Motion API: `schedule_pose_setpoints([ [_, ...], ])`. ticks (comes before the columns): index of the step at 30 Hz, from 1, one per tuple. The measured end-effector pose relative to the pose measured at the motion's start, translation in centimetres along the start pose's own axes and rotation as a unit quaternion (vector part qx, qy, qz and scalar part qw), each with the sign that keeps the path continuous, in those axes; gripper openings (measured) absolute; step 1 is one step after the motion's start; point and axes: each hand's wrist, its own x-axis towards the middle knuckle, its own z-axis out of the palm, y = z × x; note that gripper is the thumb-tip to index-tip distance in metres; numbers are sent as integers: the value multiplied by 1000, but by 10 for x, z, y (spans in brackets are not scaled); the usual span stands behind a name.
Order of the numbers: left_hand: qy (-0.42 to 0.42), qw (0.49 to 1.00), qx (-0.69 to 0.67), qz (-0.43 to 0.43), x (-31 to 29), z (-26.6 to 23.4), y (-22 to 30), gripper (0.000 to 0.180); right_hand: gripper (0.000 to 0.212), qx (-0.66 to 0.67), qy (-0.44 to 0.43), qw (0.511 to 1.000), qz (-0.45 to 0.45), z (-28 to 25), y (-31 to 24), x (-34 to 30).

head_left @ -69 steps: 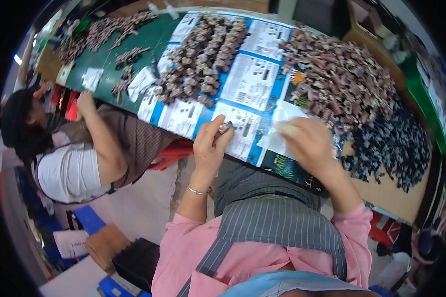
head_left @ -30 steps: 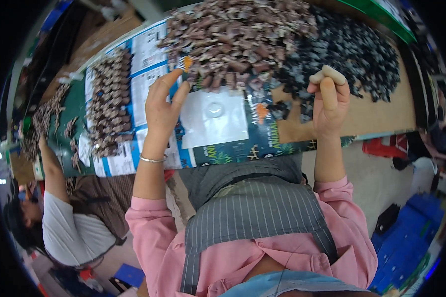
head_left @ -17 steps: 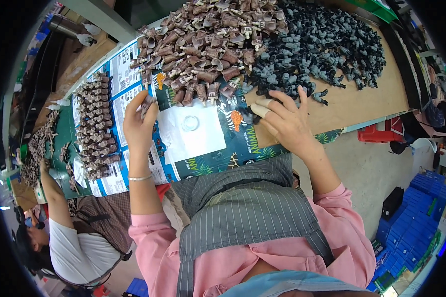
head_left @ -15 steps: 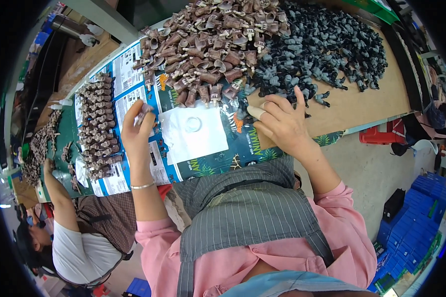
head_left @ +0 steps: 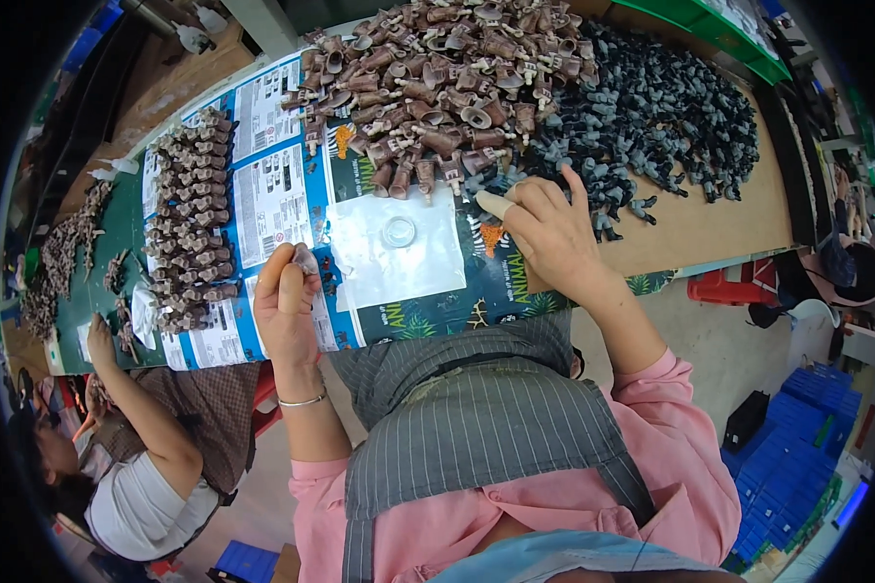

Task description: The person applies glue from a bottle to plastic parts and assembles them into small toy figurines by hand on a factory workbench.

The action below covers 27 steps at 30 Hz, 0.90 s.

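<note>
Above the printed sheets at the table's near left, my left hand (head_left: 287, 303) is closed with thumb and fingers pinching a small brownish-grey piece (head_left: 304, 258), mostly hidden by the fingertips. My right hand (head_left: 562, 238) is palm down with fingers spread, a pale finger cot on one tip, at the near edge of a heap of grey-and-black figure parts (head_left: 651, 121). Its fingertips are close to several grey pieces; nothing shows held. Left of that heap is a pile of brown cup-like figure parts (head_left: 447, 83). Between my hands lies a white sheet (head_left: 389, 277) with a clear round dish (head_left: 399, 231).
Rows of brown figures (head_left: 190, 228) stand on the left sheets. Further left, a co-worker's hand (head_left: 100, 342) is near a heap of smaller brown pieces (head_left: 63, 262). A green tray (head_left: 719, 34) edges the far right; blue crates (head_left: 797, 447) stand on the floor.
My left hand has moved slightly nearer to me, still pinching the small piece. My right hand stays by the grey-and-black heap. The whole view has shifted a little.
</note>
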Motion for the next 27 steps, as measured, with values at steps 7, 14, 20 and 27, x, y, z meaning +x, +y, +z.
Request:
schedule_pose_setpoints([
  [7,11,999,6,31,1,9,0,34,25,-11,5,1000,-18,-12,7,10],
  [14,-28,998,35,36,-4,3,-1,34,23,-17,-48,994,-99,-11,22,16],
  [20,-8,999,9,40,-5,5,-2,34,21,-34,-79,990,-113,-11,22,23],
  [27,-22,999,-12,37,-6,5,-1,34,23,-25,-83,985,-148,-11,14,20],
])
